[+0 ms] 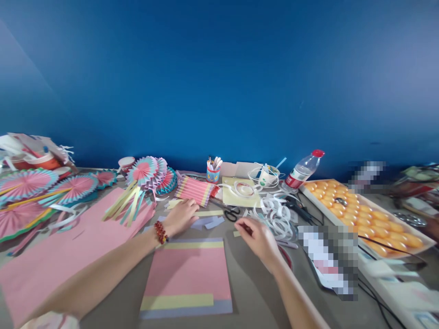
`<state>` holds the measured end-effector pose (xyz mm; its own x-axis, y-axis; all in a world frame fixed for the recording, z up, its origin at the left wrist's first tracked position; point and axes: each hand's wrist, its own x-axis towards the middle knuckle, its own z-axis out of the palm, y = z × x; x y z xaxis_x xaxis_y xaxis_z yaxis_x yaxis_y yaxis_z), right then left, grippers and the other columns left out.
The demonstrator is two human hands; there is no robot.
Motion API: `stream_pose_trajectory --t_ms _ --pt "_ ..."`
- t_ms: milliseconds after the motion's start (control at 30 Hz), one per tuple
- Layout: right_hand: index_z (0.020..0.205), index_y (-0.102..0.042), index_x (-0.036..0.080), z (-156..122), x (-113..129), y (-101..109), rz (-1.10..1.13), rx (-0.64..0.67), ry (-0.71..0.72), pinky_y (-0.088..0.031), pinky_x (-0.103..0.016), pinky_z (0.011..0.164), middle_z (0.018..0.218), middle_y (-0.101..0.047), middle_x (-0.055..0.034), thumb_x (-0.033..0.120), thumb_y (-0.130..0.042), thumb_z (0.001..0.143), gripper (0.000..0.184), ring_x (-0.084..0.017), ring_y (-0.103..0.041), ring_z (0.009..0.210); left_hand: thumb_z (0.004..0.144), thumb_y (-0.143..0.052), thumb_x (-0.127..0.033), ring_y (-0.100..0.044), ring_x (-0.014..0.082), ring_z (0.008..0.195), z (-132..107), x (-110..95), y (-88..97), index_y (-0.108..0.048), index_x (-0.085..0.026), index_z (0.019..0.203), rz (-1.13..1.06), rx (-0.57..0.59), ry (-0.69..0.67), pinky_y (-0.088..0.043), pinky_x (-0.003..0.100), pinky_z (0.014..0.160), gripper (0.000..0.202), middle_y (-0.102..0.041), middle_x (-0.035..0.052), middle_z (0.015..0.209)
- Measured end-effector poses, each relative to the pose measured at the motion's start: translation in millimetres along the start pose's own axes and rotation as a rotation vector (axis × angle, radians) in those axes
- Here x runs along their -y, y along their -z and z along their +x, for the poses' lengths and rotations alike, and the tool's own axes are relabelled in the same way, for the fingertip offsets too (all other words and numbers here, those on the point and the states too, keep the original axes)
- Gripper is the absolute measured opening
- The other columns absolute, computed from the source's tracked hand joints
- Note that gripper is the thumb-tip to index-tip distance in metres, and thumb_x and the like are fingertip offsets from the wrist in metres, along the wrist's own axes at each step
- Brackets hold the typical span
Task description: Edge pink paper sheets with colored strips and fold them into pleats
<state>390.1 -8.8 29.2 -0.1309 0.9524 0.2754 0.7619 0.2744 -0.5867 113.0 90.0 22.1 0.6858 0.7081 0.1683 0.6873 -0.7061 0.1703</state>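
Observation:
My left hand point(181, 216), with a beaded bracelet point(160, 232) at the wrist, reaches over loose paper strips point(214, 222), fingers stretched out and partly overlapping a pleated pink and yellow paper point(194, 189). Curled in a pinch, my right hand point(259, 238) is above the table beside black scissors point(232, 214). A small yellow paper piece point(237, 233) shows at its fingertips; whether it is gripped I cannot make out. Between my forearms lies a pink sheet point(188, 270) with yellow and lilac bands along its far and near edges. The near yellow strip point(176, 301) stops short of the right edge.
Folded paper fans point(68, 189) and a large pink sheet point(65, 256) lie left. A pencil cup point(213, 173), a yellow sheet point(236, 197), curled white ribbon point(272, 214) and a bottle point(303, 171) stand behind. Right are a blurred phone-like object point(325, 260) and a box of orange balls point(373, 224).

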Motion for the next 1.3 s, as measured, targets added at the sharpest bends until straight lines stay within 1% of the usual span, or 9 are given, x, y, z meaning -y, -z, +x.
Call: stream_pose_trajectory --t_ms 267,433,600,733,833,933,1033,1167,1300 --pt "0.085 -0.065 0.021 1.7 -9.6 -1.9 0.089 -0.137 0.001 -0.046 -0.025 0.064 0.079 -0.067 -0.0025 0.031 -0.052 0.093 0.018 -0.016 -0.060 0.068 0.082 -0.057 -0.015 -0.059 0.0215 0.089 13.2 4.5 -12.4 -0.060 -0.017 0.079 -0.025 0.026 0.032 -0.043 0.032 0.081 0.004 -0.062 0.0056 0.090" --pt "0.087 -0.065 0.020 1.9 -6.5 -3.7 0.086 -0.170 0.036 -0.048 -0.026 0.065 0.081 -0.067 -0.0039 0.031 -0.051 0.094 0.019 -0.017 -0.061 0.068 0.090 -0.046 -0.013 -0.060 0.0205 0.080 8.5 -6.3 -3.8 -0.058 -0.016 0.085 -0.016 -0.030 0.051 -0.043 0.032 0.077 0.013 -0.062 0.0054 0.083" --pt "0.108 -0.065 0.021 -6.8 29.0 2.3 -0.045 -0.301 0.358 -0.047 -0.038 0.090 0.103 -0.067 -0.0088 0.023 -0.054 0.092 0.019 -0.022 -0.062 0.098 0.095 -0.041 -0.013 -0.060 0.0190 0.086 -7.0 -42.7 23.5 -0.056 -0.017 0.098 -0.074 -0.068 -0.064 -0.043 0.029 0.078 0.016 -0.063 0.0056 0.093" --pt "0.137 -0.047 0.021 -14.1 56.0 5.8 -0.091 -0.108 0.448 -0.036 -0.048 0.106 0.128 -0.060 -0.0118 0.029 -0.056 0.093 0.046 -0.027 -0.053 0.120 0.098 -0.041 -0.016 -0.059 0.0174 0.088 -23.7 -77.7 47.1 -0.055 -0.018 0.099 -0.185 -0.134 -0.306 -0.041 0.030 0.083 0.014 -0.064 0.0043 0.095" --pt "0.123 -0.058 0.022 -17.1 62.3 6.9 0.001 0.073 0.352 -0.046 -0.037 0.092 0.108 -0.069 -0.0078 0.028 -0.052 0.095 0.029 -0.022 -0.063 0.101 0.098 -0.043 -0.016 -0.059 0.0171 0.084 -35.3 -90.7 57.0 -0.054 -0.017 0.095 -0.243 -0.171 -0.368 -0.040 0.030 0.079 0.012 -0.064 0.0037 0.091" --pt "0.095 -0.066 0.021 -20.4 65.0 14.9 0.072 0.240 0.210 -0.045 -0.026 0.069 0.085 -0.069 -0.0030 0.024 -0.051 0.095 0.016 -0.018 -0.063 0.080 0.098 -0.045 -0.018 -0.060 0.0165 0.083 -46.5 -91.6 61.0 -0.054 -0.018 0.096 -0.334 -0.141 -0.327 -0.040 0.029 0.077 0.009 -0.065 0.0027 0.090" --pt "0.084 -0.065 0.021 -25.5 69.8 29.5 0.086 0.363 0.102 -0.039 -0.023 0.062 0.076 -0.067 -0.0005 0.027 -0.052 0.094 0.017 -0.015 -0.061 0.072 0.098 -0.047 -0.018 -0.060 0.0142 0.079 -57.5 -88.8 60.5 -0.055 -0.018 0.098 -0.467 -0.133 -0.212 -0.041 0.025 0.072 0.008 -0.065 0.0012 0.087" --pt "0.089 -0.067 0.022 -33.9 76.3 37.3 0.162 0.504 -0.008 -0.038 -0.021 0.061 0.083 -0.069 0.0008 0.031 -0.057 0.091 0.013 -0.014 -0.061 0.074 0.096 -0.050 -0.018 -0.059 0.0117 0.073 -68.2 -92.5 49.8 -0.056 -0.019 0.097 -0.626 -0.088 -0.105 -0.041 0.022 0.066 0.006 -0.064 -0.0011 0.083" --pt "0.093 -0.063 0.022 -43.2 75.9 23.3 0.269 0.508 -0.096 -0.039 -0.021 0.066 0.085 -0.068 0.0018 0.031 -0.053 0.093 0.013 -0.013 -0.060 0.077 0.096 -0.050 -0.016 -0.058 0.0115 0.073 -71.2 -106.0 32.5 -0.055 -0.019 0.097 -0.712 -0.061 -0.129 -0.041 0.022 0.067 0.006 -0.063 -0.0008 0.084"
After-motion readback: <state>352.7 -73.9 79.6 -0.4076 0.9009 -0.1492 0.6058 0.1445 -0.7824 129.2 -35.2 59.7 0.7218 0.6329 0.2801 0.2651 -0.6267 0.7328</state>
